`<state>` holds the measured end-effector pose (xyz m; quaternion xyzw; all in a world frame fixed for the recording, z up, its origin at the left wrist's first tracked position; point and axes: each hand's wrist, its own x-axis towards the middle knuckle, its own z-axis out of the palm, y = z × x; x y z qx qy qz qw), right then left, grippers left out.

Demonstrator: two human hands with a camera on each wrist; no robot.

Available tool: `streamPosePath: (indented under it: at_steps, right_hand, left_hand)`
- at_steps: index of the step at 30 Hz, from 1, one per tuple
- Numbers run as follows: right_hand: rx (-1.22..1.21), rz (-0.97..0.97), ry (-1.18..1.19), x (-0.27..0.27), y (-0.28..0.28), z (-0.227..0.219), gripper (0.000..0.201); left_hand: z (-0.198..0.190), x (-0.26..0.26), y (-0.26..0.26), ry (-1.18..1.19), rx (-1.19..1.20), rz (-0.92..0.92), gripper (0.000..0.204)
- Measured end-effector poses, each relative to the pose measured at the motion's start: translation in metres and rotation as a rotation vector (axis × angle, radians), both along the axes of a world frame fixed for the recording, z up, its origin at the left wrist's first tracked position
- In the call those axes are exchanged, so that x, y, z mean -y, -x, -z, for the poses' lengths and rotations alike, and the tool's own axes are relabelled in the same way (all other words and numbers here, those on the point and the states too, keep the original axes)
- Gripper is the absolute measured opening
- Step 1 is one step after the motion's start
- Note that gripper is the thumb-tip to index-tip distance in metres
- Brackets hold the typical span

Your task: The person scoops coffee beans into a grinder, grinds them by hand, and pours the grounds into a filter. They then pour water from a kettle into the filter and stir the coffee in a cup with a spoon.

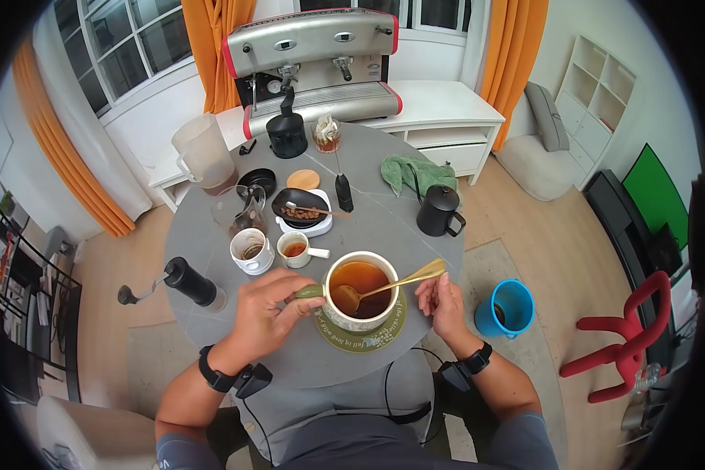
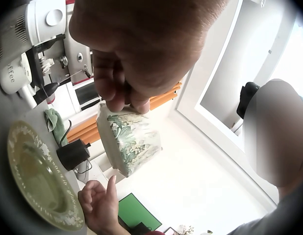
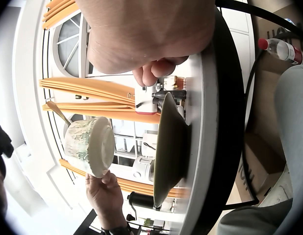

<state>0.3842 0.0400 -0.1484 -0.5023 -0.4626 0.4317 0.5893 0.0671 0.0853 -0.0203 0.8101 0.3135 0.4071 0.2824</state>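
My left hand point(image 1: 268, 310) pinches the green handle of a large patterned cup point(image 1: 343, 319) filled with amber-brown liquid. A gold spoon point(image 1: 399, 281) leans in the cup, its bowl in the liquid and its handle pointing right. Below the cup lies a green saucer point(image 1: 368, 342) with pale lettering; the right wrist view shows the cup's base raised above this saucer point(image 3: 166, 156). To the right of the cup, my right hand point(image 1: 445, 309) hovers near the spoon's handle end with loosely curled fingers, holding nothing.
Beyond the cup stand a small white cup point(image 1: 294, 249), a white canister point(image 1: 251, 252), a black dish of beans point(image 1: 299, 205) on a scale, and a black kettle point(image 1: 440, 211). A hand grinder point(image 1: 189, 282) is at left. A blue bucket point(image 1: 506, 307) sits on the floor at right.
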Motion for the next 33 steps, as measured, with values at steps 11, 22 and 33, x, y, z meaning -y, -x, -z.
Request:
streamPosePath:
  at_steps: [11, 22, 33]
  right_hand:
    - [-0.005, 0.001, 0.026, 0.001, 0.0, 0.0, 0.063]
    - [0.025, 0.001, 0.032, 0.001, 0.001, -0.003, 0.063]
    - [0.06, -0.007, 0.023, 0.001, 0.002, -0.003, 0.064]
  left_hand:
    - [-0.025, 0.003, 0.008, 0.129, 0.082, -0.004, 0.014]
    - [0.042, -0.003, -0.008, 0.17, 0.02, -0.018, 0.013]
    - [0.069, -0.001, -0.01, 0.173, -0.012, -0.034, 0.011]
